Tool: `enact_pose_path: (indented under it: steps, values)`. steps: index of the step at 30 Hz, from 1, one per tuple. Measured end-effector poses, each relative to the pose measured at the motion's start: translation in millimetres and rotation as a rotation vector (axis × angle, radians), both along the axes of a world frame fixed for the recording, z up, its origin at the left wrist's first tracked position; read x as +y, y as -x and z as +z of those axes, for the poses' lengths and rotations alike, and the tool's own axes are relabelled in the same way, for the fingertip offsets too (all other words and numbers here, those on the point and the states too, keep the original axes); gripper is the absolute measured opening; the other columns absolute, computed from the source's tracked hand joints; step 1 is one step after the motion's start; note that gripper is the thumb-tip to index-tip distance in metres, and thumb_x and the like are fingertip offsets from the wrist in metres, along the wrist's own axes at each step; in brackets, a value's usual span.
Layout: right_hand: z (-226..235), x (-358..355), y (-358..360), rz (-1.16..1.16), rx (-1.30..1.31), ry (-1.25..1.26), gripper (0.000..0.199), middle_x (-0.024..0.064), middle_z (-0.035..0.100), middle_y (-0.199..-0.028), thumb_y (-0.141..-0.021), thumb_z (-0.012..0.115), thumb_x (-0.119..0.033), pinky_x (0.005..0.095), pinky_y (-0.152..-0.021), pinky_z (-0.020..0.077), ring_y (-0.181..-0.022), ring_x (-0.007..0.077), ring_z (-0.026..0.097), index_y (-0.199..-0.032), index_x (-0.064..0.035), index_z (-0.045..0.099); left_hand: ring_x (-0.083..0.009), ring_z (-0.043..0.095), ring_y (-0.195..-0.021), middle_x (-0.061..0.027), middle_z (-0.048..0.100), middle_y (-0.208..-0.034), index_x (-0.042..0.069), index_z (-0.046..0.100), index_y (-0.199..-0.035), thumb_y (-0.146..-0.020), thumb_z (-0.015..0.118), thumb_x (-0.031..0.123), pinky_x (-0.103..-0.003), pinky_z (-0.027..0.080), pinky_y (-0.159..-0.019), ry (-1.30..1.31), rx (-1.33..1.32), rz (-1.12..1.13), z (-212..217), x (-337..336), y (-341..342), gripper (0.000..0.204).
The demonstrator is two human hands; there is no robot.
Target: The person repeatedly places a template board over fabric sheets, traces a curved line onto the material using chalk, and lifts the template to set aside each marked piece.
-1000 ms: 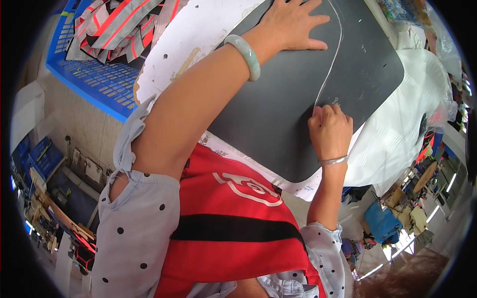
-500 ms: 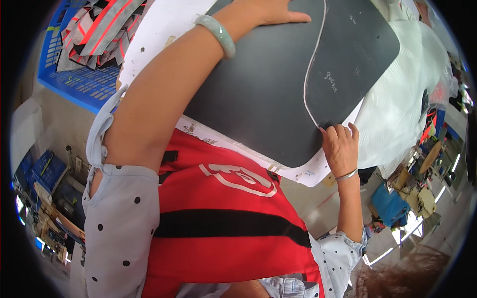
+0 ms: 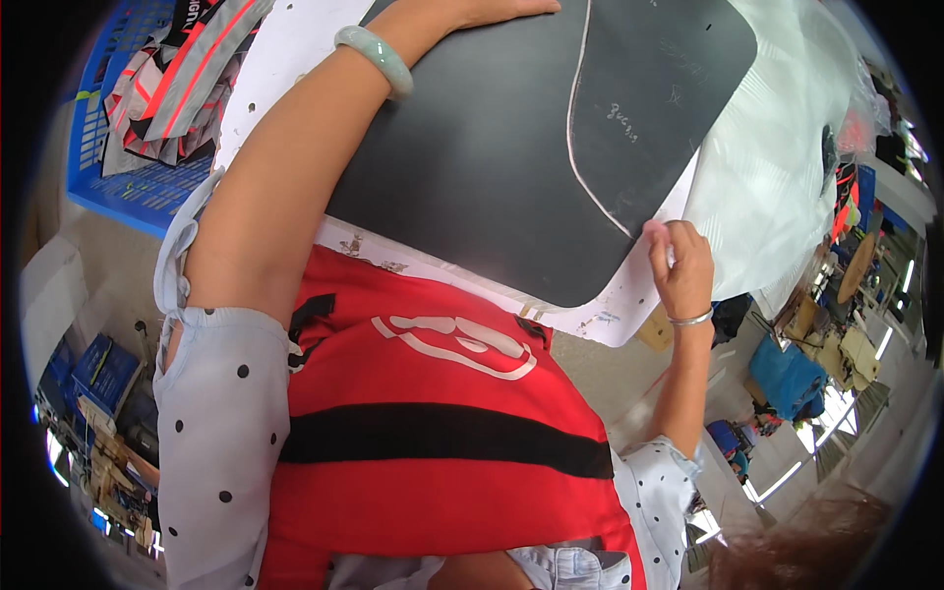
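Note:
A dark grey sheet (image 3: pixel 462 157) with rounded corners lies in front of me on a white board. A pale, pinkish-white curved line (image 3: pixel 571 147) runs down it from the far edge to its near right edge. My left hand (image 3: pixel 501 8) rests on the sheet at the top of the view, fingers stretched out, partly cut off by the frame edge. Just beyond the line's near end, my right hand (image 3: pixel 685 261) is closed in a pinch. Between its thumb and fingers shows a small pinkish-white piece (image 3: pixel 657 230), chalk-like in look and mostly covered.
The white board (image 3: pixel 624 310) sticks out past the sheet along the near side. At the left stands a blue plastic basket (image 3: pixel 118 202) holding grey and orange reflective strips (image 3: pixel 192 93). Shiny white sheeting (image 3: pixel 767 187) is heaped at the right. A blue bundle (image 3: pixel 787 379) lies farther right.
My right hand has come off the line's end and now sits slightly right of the sheet's edge, the pinkish piece more exposed. The whole scene has shifted left and up in view.

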State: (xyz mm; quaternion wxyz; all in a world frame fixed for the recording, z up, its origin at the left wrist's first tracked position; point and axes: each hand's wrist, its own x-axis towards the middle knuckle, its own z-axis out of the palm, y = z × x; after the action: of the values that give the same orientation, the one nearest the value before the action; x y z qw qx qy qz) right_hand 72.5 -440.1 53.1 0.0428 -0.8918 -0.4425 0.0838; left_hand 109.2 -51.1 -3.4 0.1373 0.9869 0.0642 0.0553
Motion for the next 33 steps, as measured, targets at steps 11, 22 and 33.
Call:
enact_pose_path:
  steps: [11, 22, 33]
  values:
    - [-25, -38, 24, -0.879, 0.326, 0.089, 0.048, 0.0164, 0.059, -0.065, -0.092, 0.057, -0.046, 0.0375, -0.059, 0.0454, -0.061, 0.0232, 0.057, -0.084, 0.0008, 0.064, -0.0393, 0.042, -0.131, -0.0201, 0.047, -0.139, 0.011, 0.056, -0.130, -0.084, 0.066, 0.042, -0.045, 0.035, -0.108, 0.451, -0.480, 0.141, -28, 34, 0, 0.056]
    - [-53, 15, -2, -0.728, -0.006, -0.173, 0.049, 0.0176, 0.058, -0.102, -0.094, 0.060, -0.036, 0.0348, -0.078, 0.0490, -0.085, 0.0246, 0.060, -0.125, 0.0018, 0.059, -0.0254, 0.062, -0.102, -0.0132, 0.067, -0.111, 0.013, 0.065, -0.122, -0.085, 0.062, 0.044, -0.034, 0.048, -0.091, 0.782, -0.040, 0.195, -14, 70, 39, 0.049]
    - [-57, 13, -2, -0.730, 0.024, -0.188, 0.052, 0.0156, 0.056, -0.099, -0.093, 0.062, -0.035, 0.0354, -0.076, 0.0485, -0.083, 0.0250, 0.057, -0.128, 0.0026, 0.056, -0.0189, 0.063, -0.089, -0.0092, 0.067, -0.101, 0.013, 0.067, -0.118, -0.081, 0.068, 0.038, -0.033, 0.052, -0.076, 1.020, -0.224, 0.254, 5, 60, 45, 0.044]
